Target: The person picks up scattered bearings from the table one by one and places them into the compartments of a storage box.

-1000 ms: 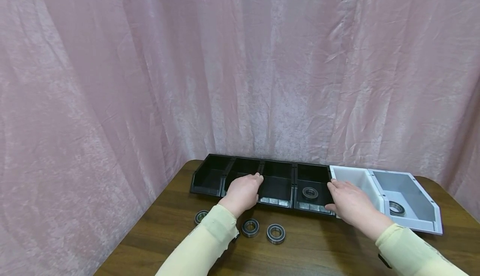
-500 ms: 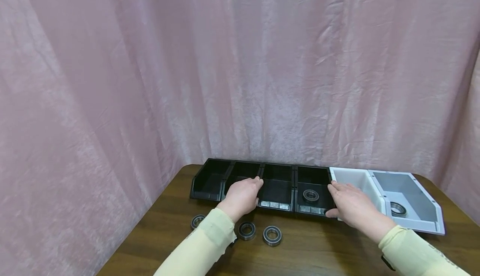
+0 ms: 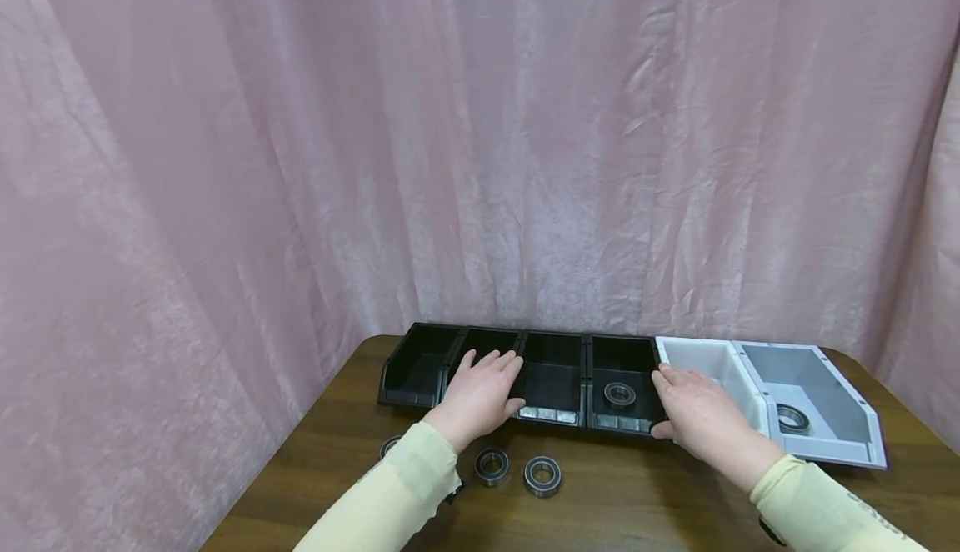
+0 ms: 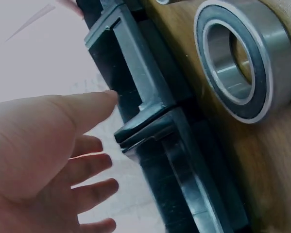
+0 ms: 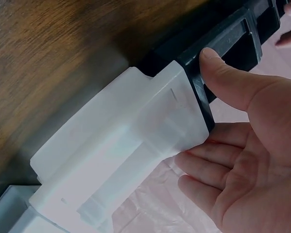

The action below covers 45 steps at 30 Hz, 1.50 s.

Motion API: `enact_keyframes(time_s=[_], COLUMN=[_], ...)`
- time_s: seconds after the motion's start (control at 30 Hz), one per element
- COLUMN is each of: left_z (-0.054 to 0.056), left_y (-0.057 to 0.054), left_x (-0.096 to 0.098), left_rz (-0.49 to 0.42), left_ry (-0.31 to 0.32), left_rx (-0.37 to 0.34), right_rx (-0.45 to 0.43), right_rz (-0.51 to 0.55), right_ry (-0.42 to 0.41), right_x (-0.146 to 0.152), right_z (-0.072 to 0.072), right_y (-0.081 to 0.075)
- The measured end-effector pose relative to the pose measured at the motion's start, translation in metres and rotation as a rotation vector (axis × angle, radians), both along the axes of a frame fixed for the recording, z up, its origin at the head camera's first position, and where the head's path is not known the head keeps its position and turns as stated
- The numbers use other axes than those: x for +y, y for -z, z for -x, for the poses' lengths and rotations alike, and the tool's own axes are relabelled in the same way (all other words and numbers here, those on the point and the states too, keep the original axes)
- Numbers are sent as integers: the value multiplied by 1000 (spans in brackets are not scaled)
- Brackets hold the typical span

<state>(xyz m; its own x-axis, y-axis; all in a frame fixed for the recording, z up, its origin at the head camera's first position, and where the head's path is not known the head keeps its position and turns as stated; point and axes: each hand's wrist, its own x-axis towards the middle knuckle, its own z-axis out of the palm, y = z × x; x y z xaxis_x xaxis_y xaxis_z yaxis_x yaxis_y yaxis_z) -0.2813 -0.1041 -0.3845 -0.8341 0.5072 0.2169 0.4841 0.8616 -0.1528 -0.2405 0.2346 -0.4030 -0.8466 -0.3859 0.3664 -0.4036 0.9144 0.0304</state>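
Observation:
A row of black plastic bins [image 3: 553, 381], a white bin [image 3: 708, 360] and a grey bin [image 3: 862, 427] stands along the table's back. My left hand [image 3: 477, 393] hovers over the second black bin from the left, its fingers spread and its thumb close to the bin's front edge [image 4: 143, 63]. With extended fingers my right hand [image 3: 705, 410] touches the walls where the rightmost black bin meets the white one. Its thumb rests on the black bin's edge [image 5: 228, 46]. One ball bearing [image 3: 619, 394] lies in that black bin, another bearing [image 3: 792, 419] in the grey bin.
On the wooden table [image 3: 615, 502], in front of the bins, lie two bearings, a left one [image 3: 492, 467] and a right one [image 3: 542, 475]. A third bearing [image 3: 389, 445] is partly hidden by my left sleeve. A pink curtain [image 3: 480, 160] hangs close behind the bins.
My left hand has come off the wall between two black bins and spread its fingers, shifting slightly left. The right hand stays at its place. The head view has tilted a little.

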Motion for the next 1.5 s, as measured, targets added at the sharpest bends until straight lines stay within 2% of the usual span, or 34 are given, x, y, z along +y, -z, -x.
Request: enact_keyframes(time_s=[0.17, 0.33, 0.5, 0.73, 1.0, 1.27, 1.5], left_z=[-9, -24, -39, -57, -71, -72, -72], left_y=[-6, -3, 1, 3, 7, 14, 17], left_x=[-2, -2, 0, 3, 3, 1, 1], left_rz=[-6, 7, 44, 77, 110, 134, 160], left_ry=[53, 141, 240, 343, 375, 400, 406], left_rx=[15, 1, 47, 114, 89, 116, 72], right_rx=[18, 6, 9, 39, 19, 26, 24], right_rz=[0, -8, 0, 10, 2, 15, 13], right_ry=[-7, 5, -1, -25, -23, -34, -32], right_x=[0, -1, 0, 3, 4, 7, 7], right_z=[0, -1, -2, -2, 0, 3, 3], right_y=[-1, -2, -1, 1, 3, 4, 5])
